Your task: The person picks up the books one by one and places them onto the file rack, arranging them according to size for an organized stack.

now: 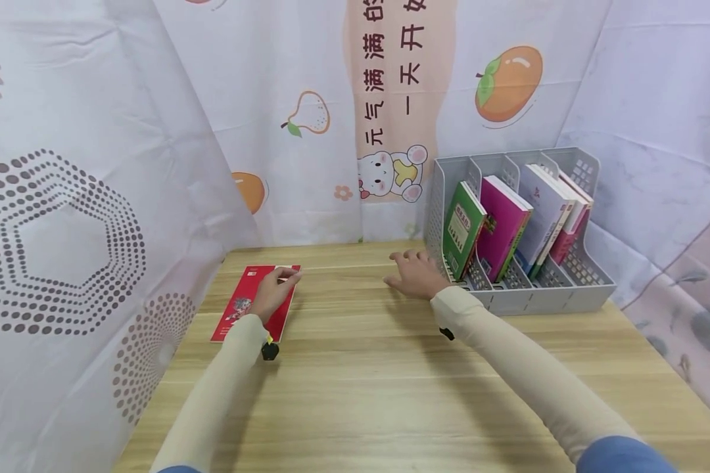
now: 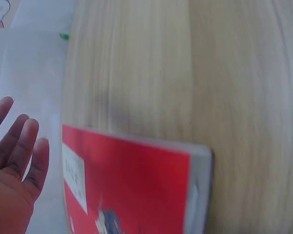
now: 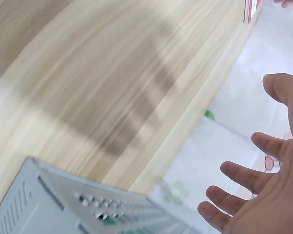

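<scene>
A red book with a small picture on its cover lies flat on the table at the left. Above it hovers my left hand, fingers loosely bent and holding nothing; the left wrist view shows the book's cover and page edge beside the spread fingers. My right hand hangs in the air just left of the grey file rack, its fingers spread and nothing in them. Seen from the right wrist, the rack's perforated side wall is below the fingers.
Within the rack's compartments stand a green book, a magenta book, a white book and a few more. A patterned curtain closes off the back of the wooden table, with cloth at both sides too.
</scene>
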A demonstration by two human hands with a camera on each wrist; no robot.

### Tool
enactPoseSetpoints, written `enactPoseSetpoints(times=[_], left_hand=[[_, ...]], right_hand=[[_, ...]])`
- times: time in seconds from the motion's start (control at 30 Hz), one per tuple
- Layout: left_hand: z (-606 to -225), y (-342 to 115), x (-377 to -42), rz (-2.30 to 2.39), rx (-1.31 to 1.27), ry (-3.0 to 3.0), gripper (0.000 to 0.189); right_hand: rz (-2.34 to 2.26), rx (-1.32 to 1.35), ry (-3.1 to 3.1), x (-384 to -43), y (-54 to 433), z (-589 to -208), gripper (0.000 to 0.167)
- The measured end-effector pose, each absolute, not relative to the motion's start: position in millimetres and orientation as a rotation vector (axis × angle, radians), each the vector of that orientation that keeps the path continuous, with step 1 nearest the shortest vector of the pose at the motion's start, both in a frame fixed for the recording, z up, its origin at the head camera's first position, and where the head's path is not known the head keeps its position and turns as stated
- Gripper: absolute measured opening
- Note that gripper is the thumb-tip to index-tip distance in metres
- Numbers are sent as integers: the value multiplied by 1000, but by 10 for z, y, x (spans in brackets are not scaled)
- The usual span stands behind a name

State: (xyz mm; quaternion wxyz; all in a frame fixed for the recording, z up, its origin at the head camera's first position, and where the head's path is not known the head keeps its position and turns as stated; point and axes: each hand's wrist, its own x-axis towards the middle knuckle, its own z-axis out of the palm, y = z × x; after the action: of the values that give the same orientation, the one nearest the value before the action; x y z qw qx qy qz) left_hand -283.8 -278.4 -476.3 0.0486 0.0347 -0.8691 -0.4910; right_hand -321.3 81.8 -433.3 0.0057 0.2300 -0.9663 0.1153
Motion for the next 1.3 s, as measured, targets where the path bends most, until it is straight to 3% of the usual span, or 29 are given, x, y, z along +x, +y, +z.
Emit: enactPoseSetpoints(times=[0.43, 0.7, 0.97, 1.3], left_hand=[[-4846, -3233, -2656, -1408, 298, -2683, 40], [-4861, -3501, -2537, -1409, 341, -2681, 50], [-4910, -3656, -2454, -1233, 541, -2742, 55], [-4975, -3805, -2328, -848, 751, -2921, 82]], right_hand=[[424, 844, -3007, -3113, 360, -4486, 66], [446, 996, -2964, -3018, 71, -4560, 66], [457, 1147, -2779, -2908, -116, -4614, 55], [481, 1254, -2552, -2851, -235, -4645, 36]])
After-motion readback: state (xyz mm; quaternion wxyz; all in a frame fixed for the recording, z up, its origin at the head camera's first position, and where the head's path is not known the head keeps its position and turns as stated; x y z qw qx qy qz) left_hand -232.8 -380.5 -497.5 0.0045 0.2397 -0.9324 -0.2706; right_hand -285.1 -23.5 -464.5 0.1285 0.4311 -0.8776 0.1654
